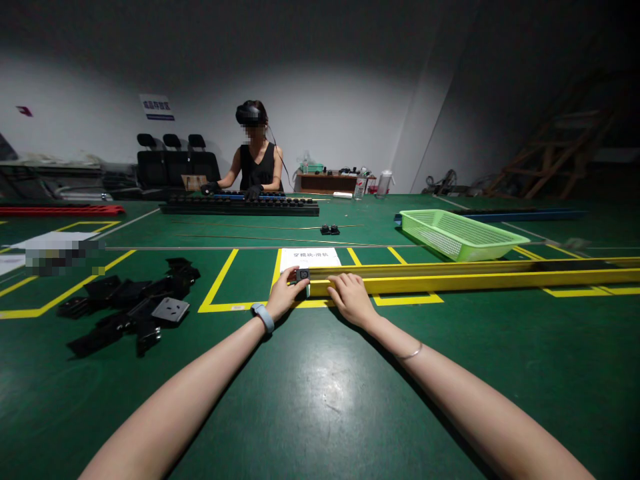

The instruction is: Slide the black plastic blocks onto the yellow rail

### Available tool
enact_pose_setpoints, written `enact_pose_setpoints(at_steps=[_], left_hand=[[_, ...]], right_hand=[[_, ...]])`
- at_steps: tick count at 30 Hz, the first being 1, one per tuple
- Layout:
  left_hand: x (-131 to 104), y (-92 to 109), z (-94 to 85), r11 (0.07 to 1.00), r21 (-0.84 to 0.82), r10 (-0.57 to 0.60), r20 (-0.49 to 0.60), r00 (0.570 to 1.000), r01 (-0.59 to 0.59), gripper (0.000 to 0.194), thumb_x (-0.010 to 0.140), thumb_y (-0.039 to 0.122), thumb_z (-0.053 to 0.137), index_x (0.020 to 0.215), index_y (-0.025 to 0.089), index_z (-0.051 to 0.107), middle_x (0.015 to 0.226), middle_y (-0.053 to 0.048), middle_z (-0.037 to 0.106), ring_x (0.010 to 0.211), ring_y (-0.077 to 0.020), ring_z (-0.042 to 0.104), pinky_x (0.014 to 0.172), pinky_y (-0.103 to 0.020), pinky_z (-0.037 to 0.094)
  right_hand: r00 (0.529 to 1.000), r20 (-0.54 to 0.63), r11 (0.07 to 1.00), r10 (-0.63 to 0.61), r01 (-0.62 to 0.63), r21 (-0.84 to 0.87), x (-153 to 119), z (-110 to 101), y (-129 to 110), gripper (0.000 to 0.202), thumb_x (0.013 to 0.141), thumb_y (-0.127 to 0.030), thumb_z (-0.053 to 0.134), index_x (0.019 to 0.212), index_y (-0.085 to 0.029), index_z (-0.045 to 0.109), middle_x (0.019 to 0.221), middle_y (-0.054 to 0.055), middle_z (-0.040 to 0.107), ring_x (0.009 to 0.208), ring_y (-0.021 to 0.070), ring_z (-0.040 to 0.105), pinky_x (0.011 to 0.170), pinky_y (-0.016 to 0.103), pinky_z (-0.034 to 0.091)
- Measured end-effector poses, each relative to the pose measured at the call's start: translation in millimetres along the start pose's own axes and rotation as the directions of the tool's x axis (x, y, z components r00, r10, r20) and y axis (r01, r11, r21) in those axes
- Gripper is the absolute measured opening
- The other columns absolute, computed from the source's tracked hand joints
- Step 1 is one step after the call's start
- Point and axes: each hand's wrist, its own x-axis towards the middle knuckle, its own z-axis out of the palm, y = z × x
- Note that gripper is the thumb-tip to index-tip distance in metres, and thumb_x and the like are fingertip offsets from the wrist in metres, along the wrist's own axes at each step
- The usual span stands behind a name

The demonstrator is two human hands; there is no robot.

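Observation:
A long yellow rail [450,280] lies across the green table, its left end between my hands. My left hand [286,293] is closed on a small black module [303,274], held at the rail's left end. My right hand [351,299] rests with curved fingers on the near side of the rail, close to that end. Behind the rail's end is a white paper sign [310,257]. To the left lies a pile of black modules [130,300], one with a grey socket face [171,310].
A light green basket [460,235] stands behind the rail at right. Two small black parts [330,229] and thin rods lie mid-table. Across the table, a person [257,157] in a headset works at a black rail [240,207]. A red rail [60,210] lies far left.

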Motion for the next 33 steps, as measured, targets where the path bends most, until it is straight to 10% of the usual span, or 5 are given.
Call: enact_pose_setpoints(at_steps=[33], left_hand=[[-2.8,-0.1,2.4,0.984,-0.179,0.049,0.149,0.988,-0.022,0.048,0.074,0.035,0.066,0.116,0.019,0.05,0.121,-0.014,0.058,0.117,-0.0235,0.053,0.097,-0.041,0.044]], right_hand=[[0.976,-0.028,0.963,-0.215,0.217,0.158,-2.8,-14.1,-17.8,0.047,0.088,-0.032,0.045,0.134,-0.021,0.039,0.138,0.009,0.043,0.131,0.0222,0.033,0.11,0.051,0.027]])
